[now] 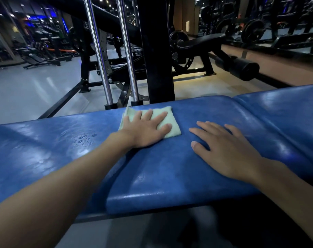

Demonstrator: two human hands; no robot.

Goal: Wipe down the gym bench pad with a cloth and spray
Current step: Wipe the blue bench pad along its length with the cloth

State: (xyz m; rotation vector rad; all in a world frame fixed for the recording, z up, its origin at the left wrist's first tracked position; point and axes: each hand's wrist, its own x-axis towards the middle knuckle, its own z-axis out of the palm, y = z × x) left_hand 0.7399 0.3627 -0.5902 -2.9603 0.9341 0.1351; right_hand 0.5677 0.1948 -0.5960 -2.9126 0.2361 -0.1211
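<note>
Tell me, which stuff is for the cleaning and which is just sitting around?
For the job: green cloth, blue bench pad, droplets, left hand on cloth, right hand on pad.
Just there: chrome rods, black post, weight plate, roller pad.

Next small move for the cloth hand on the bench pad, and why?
Probably slide the left hand with the green cloth leftward and slightly toward the person, across the droplets. They still bead on the blue bench pad just left of the cloth. The left hand already lies flat on the cloth, and the right hand rests flat on the pad, seemingly bracing.
</note>
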